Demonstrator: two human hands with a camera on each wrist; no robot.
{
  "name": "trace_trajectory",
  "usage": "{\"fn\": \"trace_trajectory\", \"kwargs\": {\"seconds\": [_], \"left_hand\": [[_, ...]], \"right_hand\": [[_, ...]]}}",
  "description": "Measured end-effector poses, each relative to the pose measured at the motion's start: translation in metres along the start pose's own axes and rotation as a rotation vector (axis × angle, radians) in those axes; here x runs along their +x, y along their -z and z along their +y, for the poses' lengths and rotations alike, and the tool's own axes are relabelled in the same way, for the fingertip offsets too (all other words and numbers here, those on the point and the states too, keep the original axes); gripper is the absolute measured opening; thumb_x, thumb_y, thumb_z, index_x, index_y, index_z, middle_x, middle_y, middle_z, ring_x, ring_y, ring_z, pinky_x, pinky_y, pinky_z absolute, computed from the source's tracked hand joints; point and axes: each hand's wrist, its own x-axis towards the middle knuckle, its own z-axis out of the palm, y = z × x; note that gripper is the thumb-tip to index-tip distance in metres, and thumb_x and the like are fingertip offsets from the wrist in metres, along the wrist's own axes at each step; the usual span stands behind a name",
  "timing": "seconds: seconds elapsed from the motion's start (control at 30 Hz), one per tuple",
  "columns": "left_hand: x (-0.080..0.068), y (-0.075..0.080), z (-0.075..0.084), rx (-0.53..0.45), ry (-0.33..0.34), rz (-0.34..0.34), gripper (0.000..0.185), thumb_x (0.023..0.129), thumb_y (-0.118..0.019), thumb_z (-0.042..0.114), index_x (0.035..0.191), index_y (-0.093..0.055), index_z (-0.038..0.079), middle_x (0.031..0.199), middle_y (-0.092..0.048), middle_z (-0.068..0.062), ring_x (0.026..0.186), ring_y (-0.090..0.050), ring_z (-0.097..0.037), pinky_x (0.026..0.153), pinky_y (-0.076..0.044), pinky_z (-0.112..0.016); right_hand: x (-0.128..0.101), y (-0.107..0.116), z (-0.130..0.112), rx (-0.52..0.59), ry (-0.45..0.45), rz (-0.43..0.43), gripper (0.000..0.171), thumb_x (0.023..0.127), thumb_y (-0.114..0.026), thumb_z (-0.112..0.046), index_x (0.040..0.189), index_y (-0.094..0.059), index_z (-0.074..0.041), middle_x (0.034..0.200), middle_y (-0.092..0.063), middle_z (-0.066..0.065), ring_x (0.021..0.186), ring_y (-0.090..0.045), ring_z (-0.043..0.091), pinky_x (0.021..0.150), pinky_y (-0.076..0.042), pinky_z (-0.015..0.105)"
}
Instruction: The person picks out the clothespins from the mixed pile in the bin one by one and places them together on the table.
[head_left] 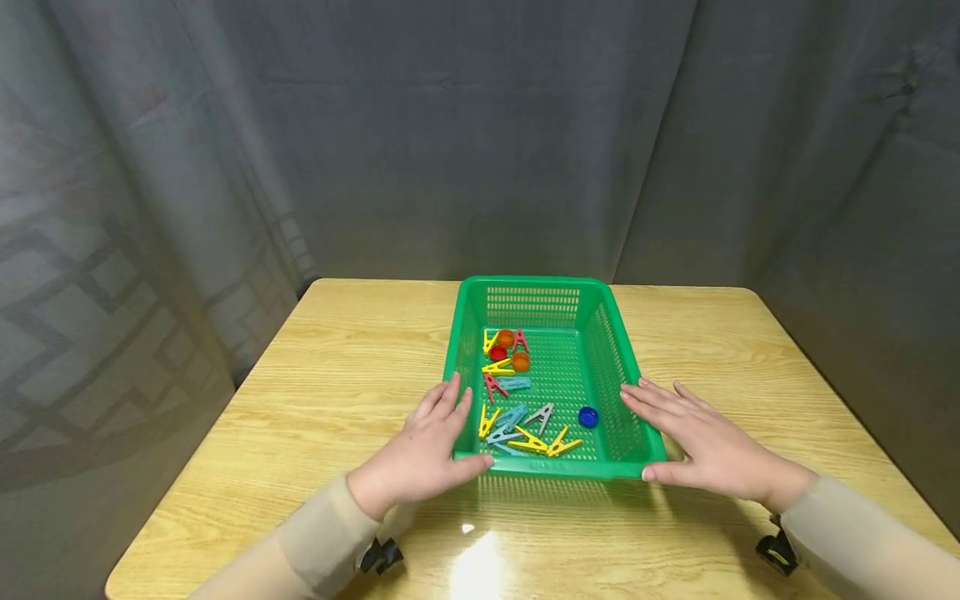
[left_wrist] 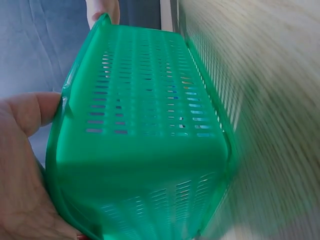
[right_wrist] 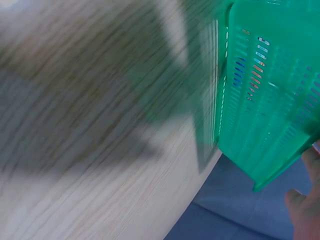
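Observation:
A green perforated plastic basket (head_left: 536, 471) stands on the wooden table. My left hand (head_left: 420, 450) rests on its near left corner, fingers spread along the left rim and thumb on the front rim. At the near right corner my right hand (head_left: 701, 437) touches the rim with fingers extended, thumb at the corner. Inside lie several plastic clothespins, among them a yellow clothespin (head_left: 528, 443), a grey clothespin (head_left: 541, 415) and a red clothespin (head_left: 492, 385). A blue bottle cap (head_left: 588, 417) sits to the right; a red cap (head_left: 498, 354) and orange caps (head_left: 521, 362) lie farther back.
The light wooden table (head_left: 360, 358) extends on both sides of the basket. Grey curtains (head_left: 465, 150) hang behind the table and along its sides. In the left wrist view, the basket's slotted wall (left_wrist: 140, 150) stands close to the table surface.

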Motion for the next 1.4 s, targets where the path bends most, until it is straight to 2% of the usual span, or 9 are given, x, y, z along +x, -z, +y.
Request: {"fn": "trace_trajectory", "kwargs": {"seconds": [0.23,0.5,0.63,0.77,0.9,1.03,1.17,1.3,1.4], "left_hand": [[0.0,-0.001,0.003,0.022,-0.013,-0.009,0.094,0.088,-0.049,0.066,0.152,-0.018,0.004,0.159,0.009,-0.008,0.146,0.002,-0.03,0.113,-0.016,-0.052],[0.001,0.0,0.003,0.032,-0.012,-0.017,0.092,0.088,-0.048,0.068,0.153,-0.018,0.01,0.16,0.009,-0.005,0.146,0.002,-0.029,0.112,-0.017,-0.054],[0.002,0.008,0.001,0.035,-0.04,-0.045,0.089,0.088,-0.047,0.069,0.154,-0.019,0.018,0.16,0.006,-0.005,0.146,0.0,-0.032,0.112,-0.011,-0.057],[0.008,0.026,-0.001,0.036,-0.081,-0.08,0.082,0.089,-0.047,0.068,0.154,-0.02,0.025,0.16,0.006,0.001,0.145,-0.003,-0.032,0.112,-0.008,-0.057],[0.024,0.046,-0.004,0.049,-0.111,-0.082,0.076,0.091,-0.049,0.062,0.153,-0.025,0.027,0.161,-0.002,0.004,0.145,-0.006,-0.031,0.112,-0.011,-0.057],[0.045,0.065,-0.006,0.045,-0.134,-0.101,0.072,0.091,-0.054,0.056,0.151,-0.033,0.021,0.159,-0.018,-0.002,0.144,-0.01,-0.033,0.11,-0.014,-0.059],[0.069,0.08,0.0,0.075,-0.156,-0.144,0.07,0.091,-0.057,0.053,0.148,-0.038,0.018,0.153,-0.032,-0.005,0.143,-0.017,-0.033,0.112,-0.016,-0.055],[0.097,0.089,0.011,0.143,-0.185,-0.183,0.064,0.091,-0.059,0.048,0.145,-0.043,0.019,0.148,-0.041,-0.002,0.139,-0.026,-0.029,0.113,-0.019,-0.047],[0.117,0.089,0.02,0.195,-0.184,-0.216,0.059,0.091,-0.061,0.046,0.142,-0.048,0.02,0.145,-0.045,0.001,0.137,-0.03,-0.026,0.111,-0.023,-0.044]], "right_hand": [[-0.005,0.002,0.004,-0.083,0.063,0.006,0.085,0.081,-0.069,-0.053,0.15,-0.036,-0.015,0.156,-0.029,0.006,0.143,-0.024,0.023,0.116,0.001,0.032],[-0.006,-0.002,0.014,-0.154,0.163,0.028,0.079,0.087,-0.056,-0.063,0.149,-0.037,-0.018,0.155,-0.028,0.012,0.146,-0.011,0.024,0.116,0.001,0.041],[-0.005,-0.005,0.015,-0.152,0.177,0.037,0.079,0.087,-0.053,-0.064,0.149,-0.037,-0.017,0.155,-0.029,0.013,0.146,-0.013,0.025,0.116,0.0,0.042],[-0.005,-0.006,0.014,-0.141,0.171,0.041,0.08,0.087,-0.055,-0.063,0.149,-0.037,-0.017,0.157,-0.025,0.011,0.146,-0.014,0.025,0.116,0.001,0.04],[-0.005,-0.007,0.014,-0.136,0.163,0.047,0.08,0.087,-0.056,-0.063,0.149,-0.037,-0.017,0.158,-0.023,0.008,0.146,-0.012,0.023,0.116,0.002,0.038],[-0.004,-0.007,0.014,-0.138,0.163,0.05,0.08,0.086,-0.057,-0.062,0.149,-0.037,-0.017,0.157,-0.025,0.009,0.145,-0.016,0.026,0.116,0.002,0.037],[-0.004,-0.008,0.014,-0.137,0.168,0.055,0.081,0.086,-0.057,-0.063,0.149,-0.037,-0.016,0.155,-0.028,0.011,0.143,-0.022,0.03,0.116,0.001,0.037],[-0.004,-0.009,0.015,-0.133,0.17,0.053,0.081,0.086,-0.057,-0.062,0.149,-0.037,-0.015,0.155,-0.028,0.011,0.144,-0.02,0.029,0.116,0.001,0.036],[-0.004,-0.011,0.016,-0.128,0.171,0.053,0.081,0.086,-0.057,-0.062,0.149,-0.038,-0.014,0.156,-0.028,0.011,0.145,-0.015,0.025,0.116,0.001,0.037]]}}
